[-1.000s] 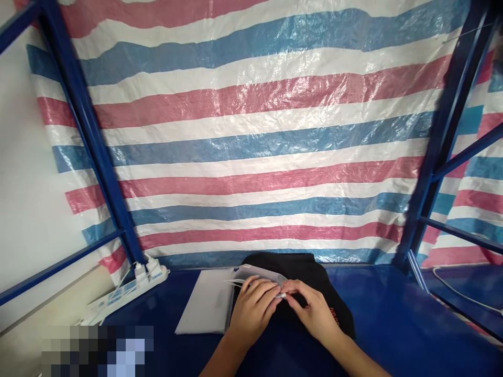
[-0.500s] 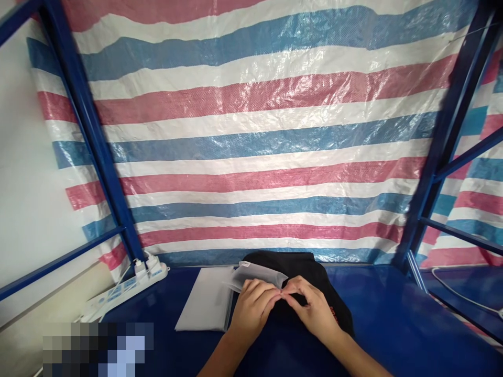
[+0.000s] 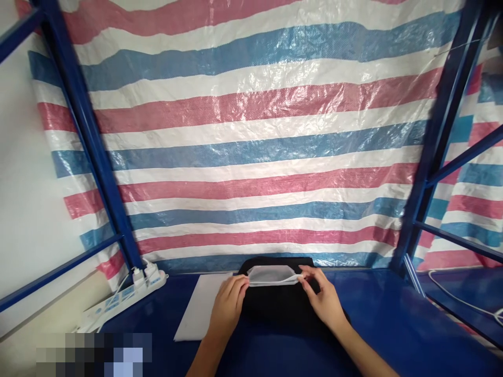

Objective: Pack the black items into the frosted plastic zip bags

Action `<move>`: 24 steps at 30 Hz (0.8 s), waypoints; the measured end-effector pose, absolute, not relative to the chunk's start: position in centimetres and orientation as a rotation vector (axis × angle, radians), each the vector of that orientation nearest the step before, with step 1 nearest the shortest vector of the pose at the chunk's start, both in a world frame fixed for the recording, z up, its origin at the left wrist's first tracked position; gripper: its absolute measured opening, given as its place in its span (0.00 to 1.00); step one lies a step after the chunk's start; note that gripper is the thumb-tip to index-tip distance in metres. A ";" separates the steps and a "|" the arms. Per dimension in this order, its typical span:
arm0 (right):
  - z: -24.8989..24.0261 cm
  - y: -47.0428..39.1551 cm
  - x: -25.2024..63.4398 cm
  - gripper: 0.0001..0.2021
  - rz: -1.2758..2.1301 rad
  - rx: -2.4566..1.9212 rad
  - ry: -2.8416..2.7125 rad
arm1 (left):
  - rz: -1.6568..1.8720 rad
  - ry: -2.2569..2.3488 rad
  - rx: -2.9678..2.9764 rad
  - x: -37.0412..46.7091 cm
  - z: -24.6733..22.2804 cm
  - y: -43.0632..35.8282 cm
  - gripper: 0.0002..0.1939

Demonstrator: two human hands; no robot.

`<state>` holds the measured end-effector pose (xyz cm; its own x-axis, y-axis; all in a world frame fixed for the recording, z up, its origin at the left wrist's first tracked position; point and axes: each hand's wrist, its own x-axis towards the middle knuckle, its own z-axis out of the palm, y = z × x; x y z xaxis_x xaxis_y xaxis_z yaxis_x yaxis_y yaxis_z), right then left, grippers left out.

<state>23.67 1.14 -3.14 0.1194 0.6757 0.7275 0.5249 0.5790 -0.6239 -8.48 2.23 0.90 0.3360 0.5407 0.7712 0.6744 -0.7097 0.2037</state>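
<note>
A translucent frosted plastic bag point(image 3: 271, 274) is stretched between my two hands, its long near edge facing me. My left hand point(image 3: 228, 303) pinches the left end of that edge. At the right end, the fingertips of my right hand point(image 3: 320, 296) grip the same edge. Beneath the bag lies a folded black cloth item point(image 3: 275, 309) on the blue surface point(image 3: 385, 319). A stack of flat white plastic sheets or bags point(image 3: 198, 306) lies just left of the cloth, partly hidden by my left hand.
A white power strip point(image 3: 121, 301) with plugs and cables rests at the left. Blue metal posts point(image 3: 88, 136) frame both sides. A striped red, white and blue tarp point(image 3: 267, 183) hangs behind. A white cable point(image 3: 463, 293) runs at the far right. A pixelated patch covers the lower left.
My hands have moved apart, the left one leftward and the right one slightly right. The bag has turned from slanting to lying straight across between them. The view has shifted slightly.
</note>
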 end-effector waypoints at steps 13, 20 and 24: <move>0.0 -1.0 22.8 0.15 -0.058 -0.847 -1.998 | -1.283 -1.030 -2.510 -7.6 1.2 1.6 0.14; -0.9 -1.0 23.1 0.14 -0.012 -0.897 -1.872 | -1.498 -1.028 -2.571 -5.8 2.0 1.0 0.14; -1.9 -1.1 23.2 0.12 0.016 -1.031 -1.664 | -1.707 -1.360 -2.449 -7.3 3.7 1.1 0.15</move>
<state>23.19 -1.05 -1.89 0.0049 0.6241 0.7813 0.6088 0.6180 -0.4974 -7.30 1.08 3.71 0.1187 0.6880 0.7159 0.5443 -0.6481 0.5326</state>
